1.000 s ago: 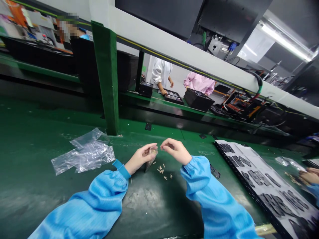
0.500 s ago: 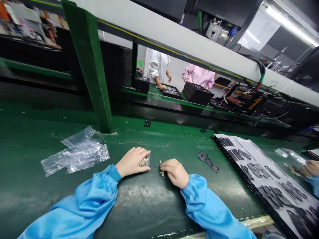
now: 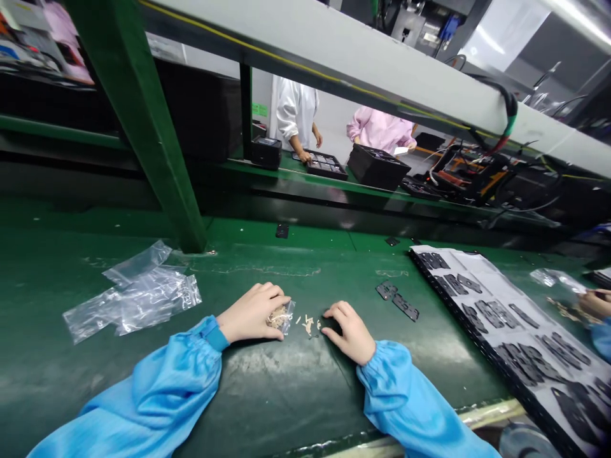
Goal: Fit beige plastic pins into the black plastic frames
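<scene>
My left hand (image 3: 252,313) is closed around a small transparent plastic bag (image 3: 288,320) with small tan pieces inside, resting on the green tabletop (image 3: 267,388). Its palm side is hidden. A few loose tan pieces (image 3: 308,324) lie just right of the bag's edge. Beside them is my right hand (image 3: 348,332), thumb and fingers apart, with nothing seen between them; one small piece lies close to its fingertips.
Several flat transparent bags (image 3: 138,296) lie at the left, near a green post (image 3: 176,191). Dark flat parts (image 3: 398,300) sit right of my right hand. A tray with white sheeting (image 3: 482,280) bears more dark parts. A co-worker's hand (image 3: 596,304) is at the far right.
My right hand has opened and drawn slightly right, and several tan pieces now show on the tabletop where its fingers were. The left hand still holds the bag. The view has shifted a little.
</scene>
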### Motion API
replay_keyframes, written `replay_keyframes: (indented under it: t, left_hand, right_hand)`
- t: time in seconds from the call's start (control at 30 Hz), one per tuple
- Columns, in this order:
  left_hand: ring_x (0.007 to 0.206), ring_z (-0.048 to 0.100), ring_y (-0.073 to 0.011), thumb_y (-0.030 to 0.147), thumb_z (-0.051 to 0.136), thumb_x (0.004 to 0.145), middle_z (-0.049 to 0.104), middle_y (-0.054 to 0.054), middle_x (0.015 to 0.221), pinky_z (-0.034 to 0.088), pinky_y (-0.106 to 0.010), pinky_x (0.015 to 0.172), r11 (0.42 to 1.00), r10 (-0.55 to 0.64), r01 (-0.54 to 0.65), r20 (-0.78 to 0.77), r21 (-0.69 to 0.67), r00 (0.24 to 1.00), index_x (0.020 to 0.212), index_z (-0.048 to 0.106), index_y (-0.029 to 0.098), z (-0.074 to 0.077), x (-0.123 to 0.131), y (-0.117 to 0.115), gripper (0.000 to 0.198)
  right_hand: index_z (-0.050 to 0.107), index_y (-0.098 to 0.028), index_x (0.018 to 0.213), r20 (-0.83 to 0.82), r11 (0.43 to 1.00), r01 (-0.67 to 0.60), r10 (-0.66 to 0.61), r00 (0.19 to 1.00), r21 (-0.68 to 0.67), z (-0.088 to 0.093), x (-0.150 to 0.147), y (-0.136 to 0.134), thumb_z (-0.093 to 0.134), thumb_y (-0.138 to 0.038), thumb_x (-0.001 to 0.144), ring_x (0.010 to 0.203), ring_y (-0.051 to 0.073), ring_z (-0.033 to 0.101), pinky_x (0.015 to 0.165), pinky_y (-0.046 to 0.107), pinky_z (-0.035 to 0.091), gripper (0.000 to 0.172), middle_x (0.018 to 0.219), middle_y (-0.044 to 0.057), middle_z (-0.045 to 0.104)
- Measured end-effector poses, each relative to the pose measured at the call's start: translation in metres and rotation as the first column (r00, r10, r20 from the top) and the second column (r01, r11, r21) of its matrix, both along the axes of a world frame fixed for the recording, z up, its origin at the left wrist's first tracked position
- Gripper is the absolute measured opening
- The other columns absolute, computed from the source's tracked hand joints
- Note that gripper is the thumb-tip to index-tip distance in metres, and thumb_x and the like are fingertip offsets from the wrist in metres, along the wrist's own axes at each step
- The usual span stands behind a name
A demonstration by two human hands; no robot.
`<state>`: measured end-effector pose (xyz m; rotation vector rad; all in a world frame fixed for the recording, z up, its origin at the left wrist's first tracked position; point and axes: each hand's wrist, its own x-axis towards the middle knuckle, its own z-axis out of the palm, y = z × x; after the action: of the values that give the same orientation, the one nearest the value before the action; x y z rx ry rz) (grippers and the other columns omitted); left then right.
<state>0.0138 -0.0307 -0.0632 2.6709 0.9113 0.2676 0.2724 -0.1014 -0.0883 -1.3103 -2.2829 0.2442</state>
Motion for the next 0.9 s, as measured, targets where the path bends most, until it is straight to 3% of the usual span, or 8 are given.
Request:
replay_keyframes:
  t: [0.17, 0.37, 0.47, 0.53, 0.73, 0.9]
  left_hand:
    - [0.098, 0.048, -0.0265, 0.052, 0.072, 0.058, 0.056, -0.008, 0.106, 0.038, -0.037, 0.084, 0.998, -0.035, 0.035, -0.011, 0.049, 0.999, 0.118, 0.053, 0.018, -0.001, 0.02, -0.009, 0.072]
    - [0.097, 0.048, -0.025, 0.049, 0.069, 0.063, 0.055, -0.007, 0.104, 0.037, -0.037, 0.083, 0.998, -0.004, 0.004, 0.011, 0.055, 1.0, 0.118, 0.053, 0.019, 0.0, 0.013, -0.008, 0.064]
    - [0.098, 0.048, -0.0248, 0.047, 0.069, 0.064, 0.054, -0.006, 0.106, 0.037, -0.037, 0.084, 0.998, 0.019, -0.02, 0.017, 0.056, 1.0, 0.117, 0.052, 0.02, 0.0, 0.005, -0.005, 0.062]
    - [0.099, 0.047, -0.0249, 0.047, 0.068, 0.064, 0.054, -0.006, 0.106, 0.036, -0.037, 0.083, 0.998, 0.027, -0.028, 0.014, 0.052, 1.0, 0.118, 0.052, 0.02, 0.0, 0.003, -0.003, 0.062]
    - [0.097, 0.047, -0.0248, 0.048, 0.069, 0.062, 0.054, -0.006, 0.103, 0.036, -0.037, 0.083, 1.0, 0.017, -0.017, 0.01, 0.027, 1.0, 0.118, 0.052, 0.019, -0.003, 0.009, -0.004, 0.065]
    - [0.097, 0.047, -0.0258, 0.046, 0.07, 0.062, 0.054, -0.007, 0.103, 0.036, -0.039, 0.083, 1.0, 0.024, -0.023, 0.046, -0.012, 0.999, 0.116, 0.054, 0.019, -0.005, 0.012, -0.005, 0.063]
  right_hand:
    - [0.055, -0.018, 0.077, 0.037, 0.999, 0.01, -0.008, 0.999, -0.048, -0.008, -0.022, 0.009, 0.049, -0.016, 0.084, 0.076, 0.019, 0.049, 0.07, 0.033, 0.043, 0.01, 0.078, 0.005, 0.055]
    - [0.056, -0.018, 0.085, 0.012, 0.996, -0.016, 0.018, 1.0, -0.092, -0.002, -0.031, 0.021, 0.055, -0.017, 0.083, 0.084, 0.017, 0.05, 0.076, 0.029, 0.043, 0.003, 0.085, 0.005, 0.054]
    - [0.056, -0.018, 0.098, 0.036, 0.991, -0.028, 0.033, 0.999, -0.129, -0.001, -0.028, 0.025, 0.072, -0.031, 0.07, 0.089, 0.02, 0.049, 0.079, 0.032, 0.043, 0.035, 0.094, 0.006, 0.053]
    - [0.057, -0.018, 0.098, 0.063, 0.988, -0.024, 0.034, 0.997, -0.151, 0.0, -0.03, 0.027, 0.075, -0.035, 0.066, 0.089, 0.021, 0.049, 0.077, 0.033, 0.042, 0.04, 0.094, 0.006, 0.053]
    - [0.058, -0.019, 0.083, 0.123, 0.986, -0.012, 0.032, 0.992, -0.165, 0.001, -0.045, 0.028, 0.061, -0.023, 0.08, 0.083, 0.017, 0.049, 0.073, 0.03, 0.037, 0.006, 0.085, 0.002, 0.056]
    - [0.055, -0.017, 0.08, 0.155, 0.989, 0.0, 0.023, 0.988, -0.147, 0.0, -0.053, 0.027, 0.055, -0.016, 0.081, 0.08, 0.018, 0.049, 0.072, 0.03, 0.036, 0.002, 0.083, 0.004, 0.054]
